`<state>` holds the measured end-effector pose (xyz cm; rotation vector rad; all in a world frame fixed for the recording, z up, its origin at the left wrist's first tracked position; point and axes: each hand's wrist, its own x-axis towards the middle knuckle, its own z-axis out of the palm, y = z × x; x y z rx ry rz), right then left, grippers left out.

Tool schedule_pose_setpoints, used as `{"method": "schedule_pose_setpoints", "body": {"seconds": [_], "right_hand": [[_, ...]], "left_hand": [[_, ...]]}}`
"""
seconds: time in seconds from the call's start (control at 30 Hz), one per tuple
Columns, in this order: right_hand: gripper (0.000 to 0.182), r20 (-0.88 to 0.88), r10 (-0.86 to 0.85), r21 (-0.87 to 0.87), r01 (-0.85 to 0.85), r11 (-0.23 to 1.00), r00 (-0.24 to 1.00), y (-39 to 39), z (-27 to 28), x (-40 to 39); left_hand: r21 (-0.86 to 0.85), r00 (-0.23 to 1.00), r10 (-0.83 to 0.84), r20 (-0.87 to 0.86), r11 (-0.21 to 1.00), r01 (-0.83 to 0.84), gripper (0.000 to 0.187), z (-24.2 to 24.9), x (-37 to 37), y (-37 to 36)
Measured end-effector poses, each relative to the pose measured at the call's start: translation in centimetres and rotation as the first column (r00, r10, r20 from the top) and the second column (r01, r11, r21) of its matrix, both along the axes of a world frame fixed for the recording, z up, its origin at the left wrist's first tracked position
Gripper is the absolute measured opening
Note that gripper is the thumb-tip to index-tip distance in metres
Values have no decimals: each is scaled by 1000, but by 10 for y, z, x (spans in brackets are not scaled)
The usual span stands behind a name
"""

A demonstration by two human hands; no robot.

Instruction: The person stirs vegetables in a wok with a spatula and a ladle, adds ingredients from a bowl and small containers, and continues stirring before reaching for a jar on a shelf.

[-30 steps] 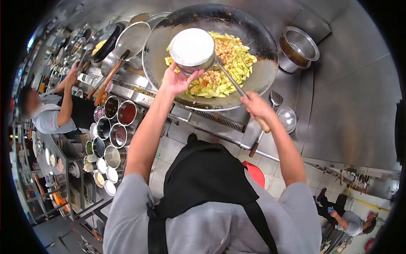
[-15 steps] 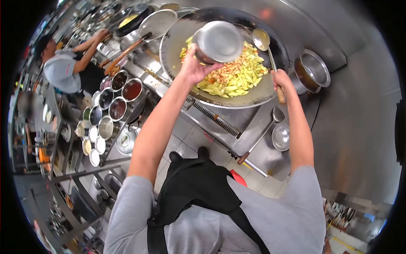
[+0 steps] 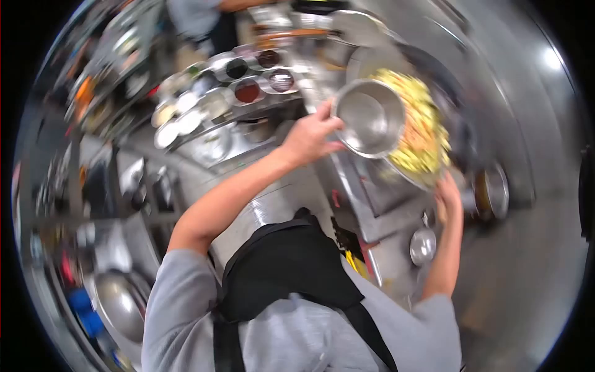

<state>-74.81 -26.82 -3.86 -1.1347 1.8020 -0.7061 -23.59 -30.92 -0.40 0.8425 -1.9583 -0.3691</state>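
Observation:
My left hand grips the rim of a round metal bowl. The bowl is tilted, its bare inside facing me, at the near-left edge of a large wok. In the wok lies a heap of yellow-green cut vegetables with small pinkish-orange pieces on top. At the wok's near-right edge, my right hand is closed round the ladle's handle. Motion smears the ladle, and I cannot make out its bowl.
Left of the wok stand several round sauce containers. A strainer rests beyond them. Right of my right hand is a metal pot; a small metal bowl sits nearer me. A co-worker stands at the far left.
My view has swung, so the wok appears farther right. The metal bowl has moved from above the food to the wok's left edge and turned its inside toward me. The right hand still holds the ladle.

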Motion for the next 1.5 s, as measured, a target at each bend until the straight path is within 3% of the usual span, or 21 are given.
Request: {"method": "schedule_pose_setpoints", "body": {"seconds": [0.1,0.13,0.17,0.3,0.4,0.5,0.53,0.57,0.6,0.63,0.7,0.83,0.97,1.1,1.13,1.17,1.2,1.23,1.33,1.4,1.5], "right_hand": [[32,14,-143,-59,144,988,990,70,67,85],[43,-269,95,-141,-136,981,958,51,-15,-27],[53,-512,214,-65,-286,956,832,61,18,25],[49,-690,57,-183,-249,951,722,34,-44,48],[46,-698,91,-173,-290,941,710,24,-66,98],[43,-700,119,-162,-319,934,704,15,-85,140],[42,-704,130,-157,-332,930,698,14,-90,150],[41,-706,138,-155,-342,927,694,9,-93,157],[41,-714,153,-146,-359,922,683,5,-96,164],[40,-726,163,-137,-373,918,668,1,-98,170],[38,-733,170,-129,-380,916,658,0,-103,180],[35,-757,140,-124,-351,928,638,3,-110,184],[33,-800,101,-117,-319,940,591,-16,-124,157],[31,-887,105,-34,-289,957,450,-42,-140,121],[31,-903,113,-11,-284,959,415,-49,-144,109],[31,-925,148,39,-299,954,351,-60,-155,88],[31,-799,-16,-157,-183,971,601,-23,-116,151],[32,-884,-131,-236,-187,954,448,-57,-162,110],[32,-911,331,270,-250,930,246,-44,-119,166],[34,-883,286,233,-181,956,373,-46,-120,181],[42,-752,-53,5,86,996,657,-44,-115,206]], "left_hand": [[-34,982,191,0,981,-191,47,1,84,59],[20,975,218,-33,976,-217,46,4,116,87],[118,966,232,-114,969,-219,46,-1,143,115],[198,801,586,-125,806,-558,46,-18,252,255],[370,488,872,-19,460,-807,43,-16,306,377],[278,82,996,-31,87,-957,38,-15,358,490],[156,-105,994,-20,-100,-983,35,-17,373,524],[361,-252,968,-10,-231,-903,33,-14,387,558],[110,-425,903,61,-430,-896,33,-28,407,595],[291,-515,853,87,-516,-806,42,-15,415,620],[152,-655,736,168,-676,-721,36,-39,445,670],[286,-567,666,485,-733,-617,37,-87,487,728],[351,-395,762,513,-606,-714,33,-122,500,755],[315,-503,782,369,-614,-724,29,-96,456,753],[161,-518,854,52,-519,-839,22,-106,422,749],[-15,-439,880,182,-443,-896,20,-93,388,751],[-50,-437,864,252,-439,-897,28,-127,363,773],[-107,-501,807,312,-494,-863,36,-143,334,781],[-161,-588,476,653,-672,-723,58,-186,302,802],[119,-235,470,851,-608,-785,65,-221,314,843],[217,-177,578,797,-546,-809,34,-220,333,846]]}}
